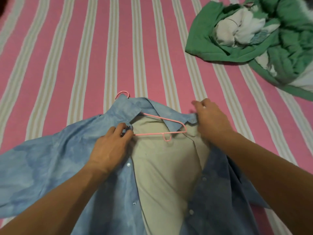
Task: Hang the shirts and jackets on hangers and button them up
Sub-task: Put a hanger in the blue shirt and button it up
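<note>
A blue tie-dye shirt [55, 160] with a beige lining lies open, front up, on the bed near me. A pink wire hanger [162, 126] sits inside it, its hook [122, 94] poking out past the collar. My left hand [111, 147] pinches the left front edge at the top snap, just under the collar. My right hand [210, 119] grips the right collar and front edge near the hanger's right shoulder. Snaps run down the left edge and buttons down the right edge; both edges lie apart.
The bed is covered by a pink sheet with white and tan stripes [84, 56]. A crumpled green jacket with white lining [264, 36] lies at the far right.
</note>
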Motion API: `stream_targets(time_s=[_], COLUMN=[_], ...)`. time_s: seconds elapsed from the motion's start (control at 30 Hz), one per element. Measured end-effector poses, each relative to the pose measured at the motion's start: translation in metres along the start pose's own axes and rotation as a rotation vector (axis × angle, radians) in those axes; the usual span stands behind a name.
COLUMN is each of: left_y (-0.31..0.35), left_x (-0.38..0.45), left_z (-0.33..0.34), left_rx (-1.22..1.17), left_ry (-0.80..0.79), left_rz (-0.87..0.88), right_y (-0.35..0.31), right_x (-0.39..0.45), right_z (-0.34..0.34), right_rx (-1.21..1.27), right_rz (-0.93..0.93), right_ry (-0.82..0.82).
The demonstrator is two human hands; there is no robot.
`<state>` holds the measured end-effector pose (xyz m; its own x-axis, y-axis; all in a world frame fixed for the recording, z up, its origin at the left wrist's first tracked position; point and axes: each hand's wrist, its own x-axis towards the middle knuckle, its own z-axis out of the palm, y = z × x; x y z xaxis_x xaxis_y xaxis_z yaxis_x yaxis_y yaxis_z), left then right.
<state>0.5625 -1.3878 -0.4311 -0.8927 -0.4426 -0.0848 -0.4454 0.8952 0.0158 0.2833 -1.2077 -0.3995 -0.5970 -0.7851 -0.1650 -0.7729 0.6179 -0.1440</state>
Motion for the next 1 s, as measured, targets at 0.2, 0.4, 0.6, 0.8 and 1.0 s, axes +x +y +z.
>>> stream_targets(time_s=[0.2, 0.4, 0.6, 0.8, 1.0], left_y=[-0.003, 0.006, 0.027, 0.019, 0.014], left_x=[0.002, 0.020, 0.052, 0.007, -0.020], left_z=[-0.001, 0.003, 0.007, 0.017, 0.020], left_rx=[-0.027, 0.033, -0.024, -0.232, -0.619], left_ry=[-0.007, -0.034, -0.175, -0.079, -0.049], left_rz=[-0.002, 0.009, -0.098, -0.414, -0.623], right_y=[-0.013, -0.032, -0.121, -0.106, -0.069], right_x=[0.011, 0.047, 0.024, 0.003, 0.016], right_z=[0.003, -0.071, -0.027, 0.048, 0.073], right_rx=[0.030, 0.802, 0.940, 0.569, 0.030], right_rz=[-0.034, 0.592, 0.362, -0.116, -0.088], right_ry=[-0.069, -0.013, -0.165, -0.138, -0.381])
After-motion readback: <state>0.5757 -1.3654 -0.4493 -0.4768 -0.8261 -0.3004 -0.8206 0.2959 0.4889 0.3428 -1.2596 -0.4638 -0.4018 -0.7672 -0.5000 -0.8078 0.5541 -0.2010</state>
